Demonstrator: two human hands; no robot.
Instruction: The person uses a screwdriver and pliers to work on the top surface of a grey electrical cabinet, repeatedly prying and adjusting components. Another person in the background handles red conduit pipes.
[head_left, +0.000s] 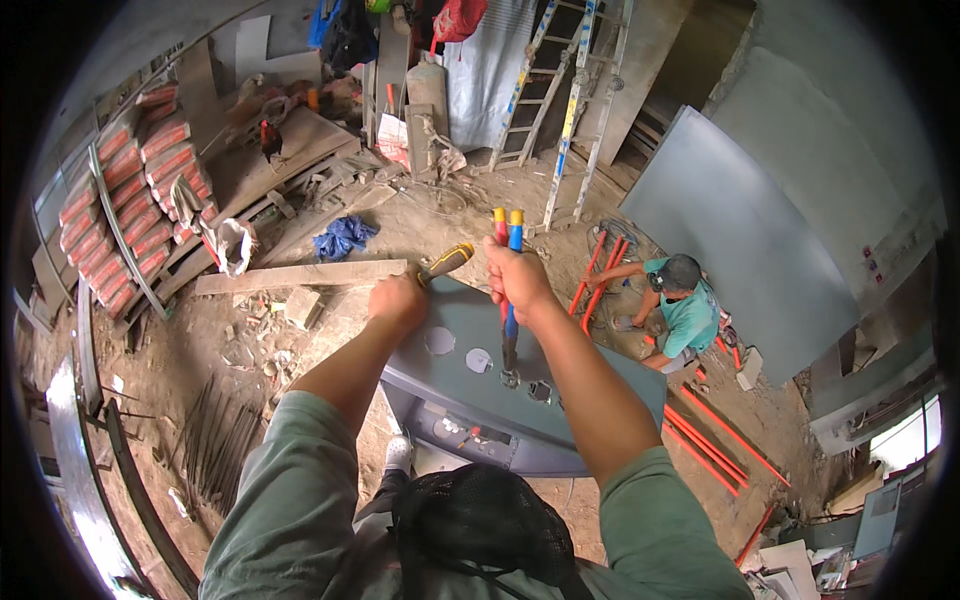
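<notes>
My right hand [518, 278] is closed around the red and blue handles of a pair of pliers [515, 232] with yellow handle ends. Their metal jaws point down at a grey metal box [450, 305], beside a ragged-edged hole [540, 391] in its top. Two round, pale-looking holes [440, 341] lie left of the jaws. My left hand [398, 298] rests at the box's far left edge, closed on a screwdriver [448, 262] whose yellow and black handle sticks out to the upper right. The screwdriver's shaft is hidden. Small bits lie inside the box's open near side.
A co-worker [688, 305] crouches at right among orange pipes [705, 440]. Ladders [575, 110] and a gas cylinder [427, 95] stand at the back. Stacked bags [125, 200], a plank [300, 277] and metal rods [215, 440] lie at left. A large grey sheet [740, 240] leans right.
</notes>
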